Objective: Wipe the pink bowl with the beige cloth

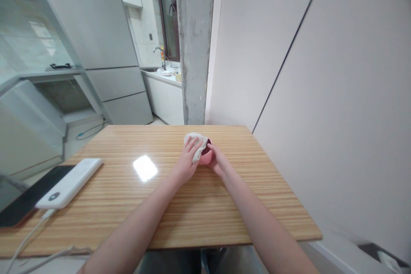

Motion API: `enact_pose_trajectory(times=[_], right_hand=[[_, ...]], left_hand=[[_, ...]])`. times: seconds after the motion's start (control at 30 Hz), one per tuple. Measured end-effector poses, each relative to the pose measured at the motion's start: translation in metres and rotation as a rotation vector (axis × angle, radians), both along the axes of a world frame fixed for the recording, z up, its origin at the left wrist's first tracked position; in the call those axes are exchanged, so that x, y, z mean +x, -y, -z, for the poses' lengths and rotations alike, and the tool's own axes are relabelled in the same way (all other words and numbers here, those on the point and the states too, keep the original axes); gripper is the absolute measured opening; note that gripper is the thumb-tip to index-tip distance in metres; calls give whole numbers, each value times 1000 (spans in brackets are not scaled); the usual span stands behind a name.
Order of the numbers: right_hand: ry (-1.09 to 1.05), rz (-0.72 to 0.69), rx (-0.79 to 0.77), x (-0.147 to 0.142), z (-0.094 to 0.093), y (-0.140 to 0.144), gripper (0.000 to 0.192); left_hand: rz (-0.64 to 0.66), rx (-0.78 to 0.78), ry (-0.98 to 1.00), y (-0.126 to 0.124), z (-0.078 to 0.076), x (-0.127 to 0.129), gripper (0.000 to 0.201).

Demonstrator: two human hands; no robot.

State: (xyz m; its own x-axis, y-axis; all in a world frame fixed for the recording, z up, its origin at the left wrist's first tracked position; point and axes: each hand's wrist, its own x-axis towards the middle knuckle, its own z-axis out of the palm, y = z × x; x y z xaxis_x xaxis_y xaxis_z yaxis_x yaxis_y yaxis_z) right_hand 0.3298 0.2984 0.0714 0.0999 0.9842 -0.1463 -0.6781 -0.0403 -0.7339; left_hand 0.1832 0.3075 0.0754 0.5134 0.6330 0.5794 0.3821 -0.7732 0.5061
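Note:
Near the far edge of the wooden table (180,218), a pink cup-like container (206,158) with a dark opening is tilted between my hands. A whitish cloth (195,139) lies against its left side and rim. My left hand (188,160) presses the cloth, fingers bent over it. Around the container's right side, my right hand (217,160) is closed, with the thumb or a finger at the rim. The container's underside is hidden behind my fingers.
On the table's left lie a white power bank (72,182) with a cable plugged in and a flat black device (35,195). A pale wall (308,107) runs along the right. Beyond the table are a fridge (96,38) and a sink counter (163,96).

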Motion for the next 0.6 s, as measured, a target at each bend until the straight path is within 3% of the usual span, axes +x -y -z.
enact_pose_trajectory(times=[0.1, 0.17, 0.37, 0.6], right_hand=[[-46, -125, -112, -3, -3, 3, 30], [-61, -129, -113, -5, -5, 4, 29], [-44, 220, 31, -11, 0, 0, 38], [-11, -42, 42, -6, -5, 4, 37]], left_hand=[[-51, -18, 67, -1, -4, -3, 44], [-46, 0, 59, 0, -6, -3, 44], [20, 100, -37, 2, -9, 5, 36], [25, 149, -47, 2, -14, -2, 23]])
